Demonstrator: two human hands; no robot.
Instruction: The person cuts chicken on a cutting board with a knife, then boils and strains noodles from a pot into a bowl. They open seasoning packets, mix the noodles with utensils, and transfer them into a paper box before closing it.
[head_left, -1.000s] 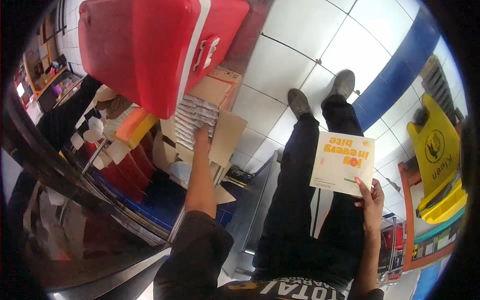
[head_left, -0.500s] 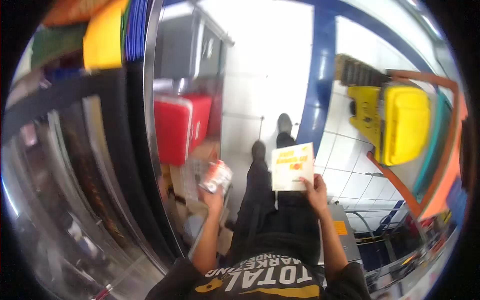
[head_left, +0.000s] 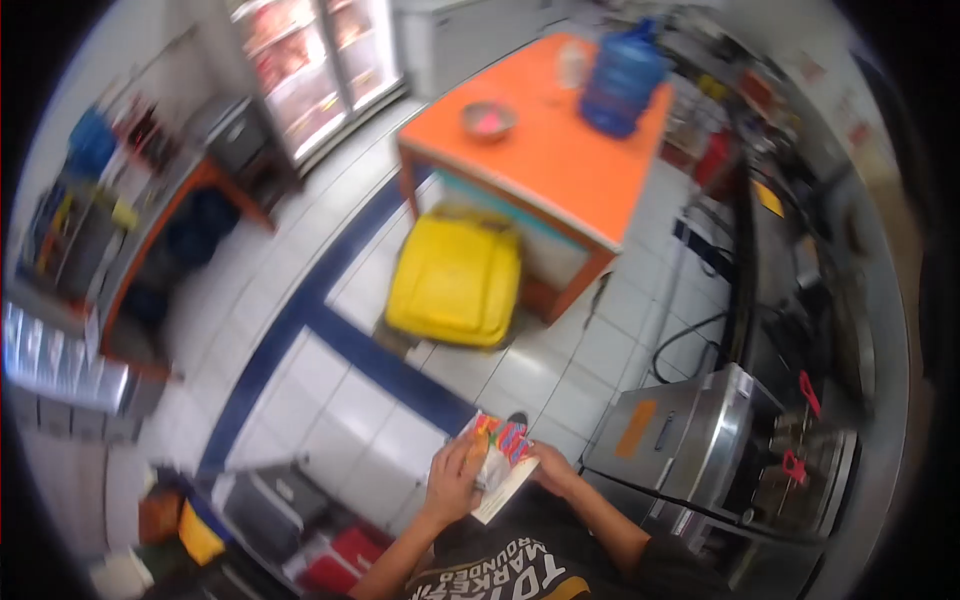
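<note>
Both of my hands are together in front of my dark shirt. My left hand (head_left: 455, 484) is closed round a colourful red, blue and white packet (head_left: 508, 438), whose exact kind I cannot make out. Right beside it, my right hand (head_left: 556, 470) grips a cream printed card (head_left: 508, 492) by its edge. The packet lies against the card and partly covers it. The fingertips of my right hand are partly hidden behind the things held.
Ahead stands an orange table (head_left: 530, 130) bearing a blue water jug (head_left: 622, 80) and a bowl (head_left: 489, 121). A yellow lidded bin (head_left: 458, 280) is before it. Steel equipment (head_left: 670, 425) lies right; a lit display fridge (head_left: 310, 75) is at the back.
My view has swung right, towards the orange table and the yellow bin. My hands, held apart before, have come together, bringing the packet against the card.
</note>
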